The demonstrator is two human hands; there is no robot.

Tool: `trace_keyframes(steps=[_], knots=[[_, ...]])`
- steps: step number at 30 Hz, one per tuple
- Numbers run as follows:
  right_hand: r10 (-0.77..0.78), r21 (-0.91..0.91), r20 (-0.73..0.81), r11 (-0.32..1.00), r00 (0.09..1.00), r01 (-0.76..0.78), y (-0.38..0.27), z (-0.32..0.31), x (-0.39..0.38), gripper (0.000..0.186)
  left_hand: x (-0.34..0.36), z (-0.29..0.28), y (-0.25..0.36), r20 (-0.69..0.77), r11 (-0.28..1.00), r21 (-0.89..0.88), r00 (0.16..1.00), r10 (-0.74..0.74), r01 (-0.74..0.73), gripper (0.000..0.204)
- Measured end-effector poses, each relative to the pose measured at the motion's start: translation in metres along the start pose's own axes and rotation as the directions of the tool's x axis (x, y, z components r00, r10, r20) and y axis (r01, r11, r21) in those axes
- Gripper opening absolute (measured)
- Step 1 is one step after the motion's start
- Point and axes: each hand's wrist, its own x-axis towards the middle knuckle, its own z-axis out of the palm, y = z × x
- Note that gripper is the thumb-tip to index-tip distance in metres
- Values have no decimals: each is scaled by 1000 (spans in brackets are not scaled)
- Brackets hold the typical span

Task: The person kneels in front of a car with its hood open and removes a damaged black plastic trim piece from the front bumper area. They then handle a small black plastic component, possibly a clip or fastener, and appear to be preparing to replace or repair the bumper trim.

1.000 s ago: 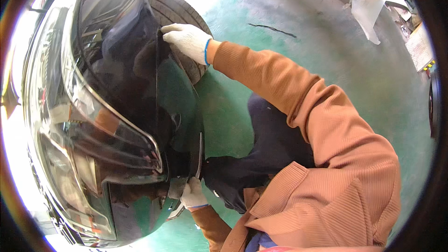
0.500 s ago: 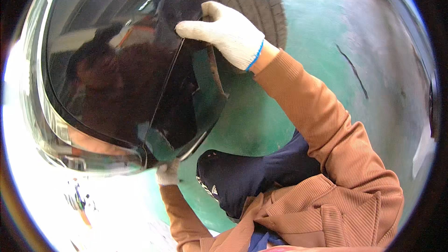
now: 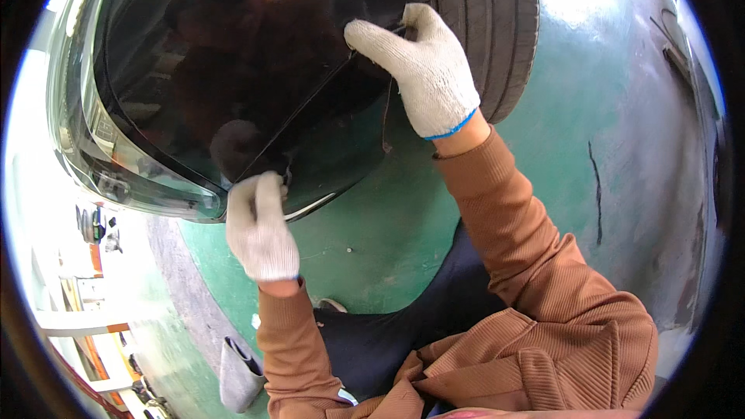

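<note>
A glossy black car front carries a thin seam between its fender (image 3: 256,54) and its bumper (image 3: 330,151). My right hand (image 3: 427,70), in a white knit glove with a blue cuff, is closed on the wheel-arch edge. Its thumb lies on the outer face at the seam's upper end, with the other fingers curled behind the edge and partly hidden. Also gloved, my left hand (image 3: 262,225) is at the seam's lower end beside the headlight (image 3: 174,182). Its fingers bend against the bumper edge, slightly blurred, fingertips partly hidden.
A grooved tire (image 3: 497,39) stands just beyond my right hand. Green floor (image 3: 566,171) lies under the car and bears a dark streak (image 3: 596,194). Grey matting (image 3: 182,279) runs at the left, near shelving with assorted items (image 3: 85,302). My bent leg (image 3: 372,337) is below the bumper.
My left hand has come up from below the bumper to the seam beside the headlight. My right hand keeps its grip at the wheel arch. The view has shifted.
</note>
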Motion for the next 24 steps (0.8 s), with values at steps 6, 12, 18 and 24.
trace_keyframes(steps=[6,12,18,24], knots=[[65,94,82,993,995,-73,-14,-1,0,74,18,10,22,-111,962,-58,956,-272,267,34],[71,64,76,995,995,-76,-9,4,0,61,21,10,19,-106,955,-41,950,-295,292,33],[82,115,24,990,996,-84,-10,8,-7,52,19,9,19,-79,954,-43,950,-300,298,33],[90,203,31,975,995,-94,0,9,-5,53,23,6,22,-65,951,-64,950,-307,303,31]])
